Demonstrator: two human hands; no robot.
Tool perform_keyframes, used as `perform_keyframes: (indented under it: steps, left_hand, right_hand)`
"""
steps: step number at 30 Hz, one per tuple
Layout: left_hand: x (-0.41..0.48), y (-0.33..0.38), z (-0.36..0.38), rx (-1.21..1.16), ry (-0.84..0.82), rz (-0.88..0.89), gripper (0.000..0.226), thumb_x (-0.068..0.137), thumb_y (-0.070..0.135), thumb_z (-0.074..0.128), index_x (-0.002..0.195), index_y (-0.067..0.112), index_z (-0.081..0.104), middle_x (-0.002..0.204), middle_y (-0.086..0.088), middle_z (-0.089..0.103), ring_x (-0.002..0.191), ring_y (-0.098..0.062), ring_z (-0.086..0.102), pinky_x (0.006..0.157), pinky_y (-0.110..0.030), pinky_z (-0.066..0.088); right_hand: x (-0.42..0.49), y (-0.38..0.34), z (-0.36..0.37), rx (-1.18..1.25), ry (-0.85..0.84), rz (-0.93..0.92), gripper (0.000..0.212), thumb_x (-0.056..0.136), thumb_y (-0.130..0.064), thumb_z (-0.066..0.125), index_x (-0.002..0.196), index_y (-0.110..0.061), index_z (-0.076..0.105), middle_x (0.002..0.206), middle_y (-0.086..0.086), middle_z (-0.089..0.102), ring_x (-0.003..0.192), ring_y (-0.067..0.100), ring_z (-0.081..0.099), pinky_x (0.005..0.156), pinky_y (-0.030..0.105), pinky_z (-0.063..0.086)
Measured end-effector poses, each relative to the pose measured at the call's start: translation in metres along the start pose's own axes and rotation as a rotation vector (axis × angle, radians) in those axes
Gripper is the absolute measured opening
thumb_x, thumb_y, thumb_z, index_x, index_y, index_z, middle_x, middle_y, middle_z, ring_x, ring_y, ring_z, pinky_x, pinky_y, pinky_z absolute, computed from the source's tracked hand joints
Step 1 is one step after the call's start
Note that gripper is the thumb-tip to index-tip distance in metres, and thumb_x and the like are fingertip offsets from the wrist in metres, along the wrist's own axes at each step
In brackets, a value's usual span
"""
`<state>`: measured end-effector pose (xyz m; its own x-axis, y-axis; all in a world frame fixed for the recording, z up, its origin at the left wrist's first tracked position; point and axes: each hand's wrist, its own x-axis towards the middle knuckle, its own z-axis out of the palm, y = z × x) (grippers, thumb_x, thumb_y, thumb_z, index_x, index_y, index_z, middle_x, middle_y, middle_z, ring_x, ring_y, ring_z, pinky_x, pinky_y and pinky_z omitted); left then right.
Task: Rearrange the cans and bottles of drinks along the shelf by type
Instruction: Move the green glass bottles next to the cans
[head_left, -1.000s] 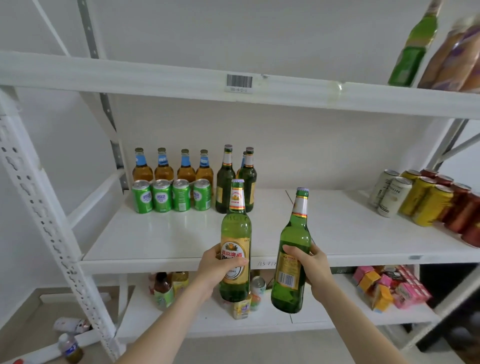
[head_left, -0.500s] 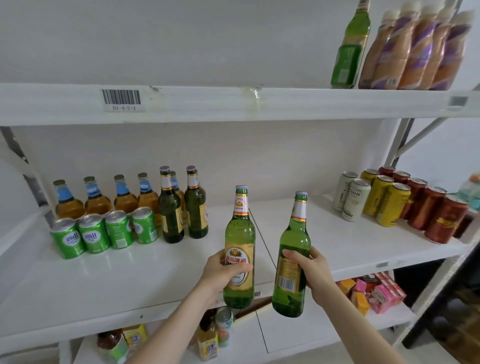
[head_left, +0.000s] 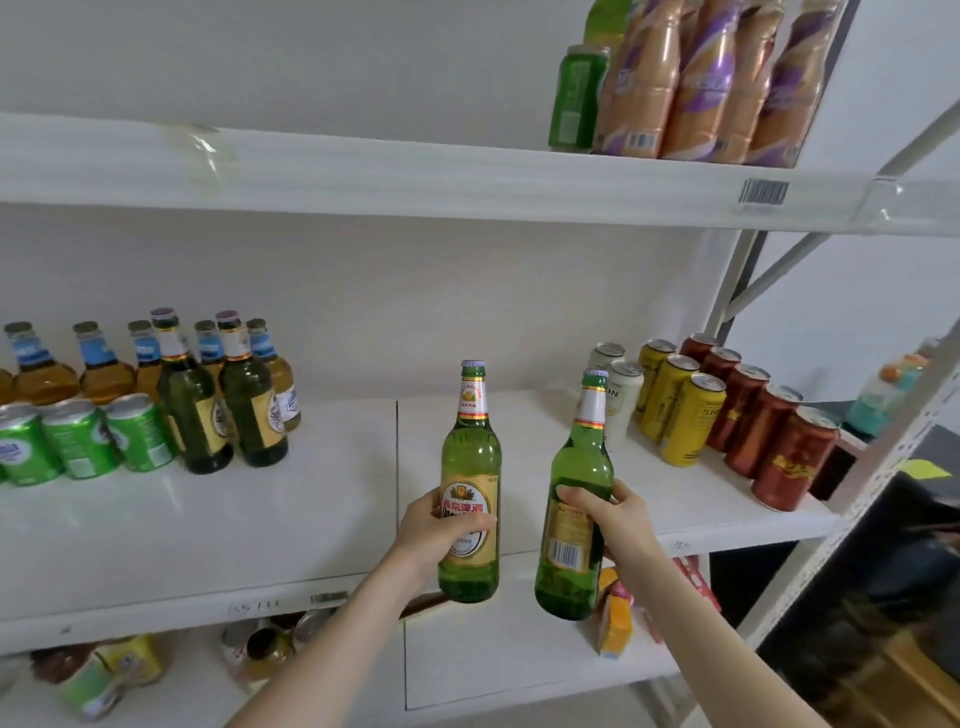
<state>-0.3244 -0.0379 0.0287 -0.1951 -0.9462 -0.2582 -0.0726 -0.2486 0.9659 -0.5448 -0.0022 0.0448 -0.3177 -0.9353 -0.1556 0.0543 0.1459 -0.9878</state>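
White shelf (head_left: 291, 525); each hand, left (head_left: 439, 535), right (head_left: 610, 519), grips green beer bottle (head_left: 470, 483), gold label.

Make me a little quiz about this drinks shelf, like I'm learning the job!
1. True or false: each hand holds a green bottle.
2. Which cans stand farthest right on the middle shelf: A green, B red, C white?
3. What stands beside the purple-and-tan bottles on the top shelf?

Key:
1. True: the left hand grips one light green bottle, the right hand the other.
2. B, the red cans.
3. A green bottle.
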Motion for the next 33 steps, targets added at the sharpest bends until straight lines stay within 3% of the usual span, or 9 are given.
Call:
perform_keyframes:
  steps: [9, 13, 21, 25, 30, 33]
  left_hand:
    - [0.038, 0.01, 0.077, 0.008, 0.068, -0.029, 0.041, 0.071, 0.022, 0.085, 0.107, 0.023, 0.064, 0.102, 0.0, 0.073, 0.096, -0.019, 0.068, 0.078, -0.033, 0.057]
    - [0.07, 0.021, 0.085, 0.017, 0.095, -0.011, 0.041, 0.071, 0.02, 0.085, 0.106, 0.023, 0.065, 0.1, 0.001, 0.073, 0.093, -0.017, 0.068, 0.07, -0.028, 0.055]
    - [0.142, 0.038, 0.079, 0.03, 0.122, 0.005, 0.038, 0.072, 0.018, 0.085, 0.103, 0.024, 0.064, 0.098, 0.003, 0.072, 0.092, -0.015, 0.067, 0.071, -0.028, 0.055]
    - [0.173, 0.04, 0.073, 0.028, 0.138, 0.012, 0.038, 0.072, 0.016, 0.085, 0.104, 0.023, 0.064, 0.099, 0.002, 0.073, 0.092, -0.015, 0.068, 0.07, -0.027, 0.056]
    - [0.206, 0.037, 0.068, 0.013, 0.158, 0.01, 0.046, 0.069, 0.016, 0.087, 0.109, 0.021, 0.065, 0.102, -0.001, 0.074, 0.097, -0.02, 0.069, 0.086, -0.039, 0.058]
    - [0.218, 0.033, 0.064, -0.002, 0.17, 0.015, 0.044, 0.069, 0.015, 0.087, 0.106, 0.023, 0.064, 0.102, 0.001, 0.074, 0.098, -0.019, 0.068, 0.085, -0.038, 0.057]
  right_hand:
    - [0.068, -0.003, -0.071, 0.013, -0.065, -0.002, 0.042, 0.073, -0.017, 0.084, 0.109, -0.014, 0.063, 0.103, 0.014, 0.072, 0.092, 0.031, 0.071, 0.08, 0.047, 0.06]
    - [0.107, -0.008, -0.069, 0.028, -0.114, -0.003, 0.046, 0.07, -0.016, 0.085, 0.111, -0.015, 0.064, 0.105, 0.013, 0.072, 0.094, 0.03, 0.071, 0.081, 0.048, 0.059]
    - [0.187, -0.018, -0.041, 0.037, -0.144, -0.028, 0.049, 0.069, -0.017, 0.087, 0.111, -0.021, 0.062, 0.106, 0.007, 0.071, 0.097, 0.027, 0.069, 0.082, 0.046, 0.059]
    - [0.216, -0.023, -0.028, 0.06, -0.154, -0.029, 0.046, 0.071, -0.013, 0.085, 0.11, -0.019, 0.06, 0.104, 0.005, 0.07, 0.095, 0.023, 0.069, 0.07, 0.035, 0.057]
    - [0.247, -0.021, -0.016, 0.078, -0.18, -0.034, 0.048, 0.071, -0.012, 0.084, 0.112, -0.019, 0.06, 0.107, 0.004, 0.07, 0.097, 0.023, 0.068, 0.07, 0.034, 0.054]
    - [0.263, -0.016, -0.011, 0.091, -0.17, -0.04, 0.051, 0.07, -0.012, 0.085, 0.113, -0.017, 0.059, 0.108, 0.005, 0.07, 0.099, 0.023, 0.068, 0.073, 0.035, 0.055]
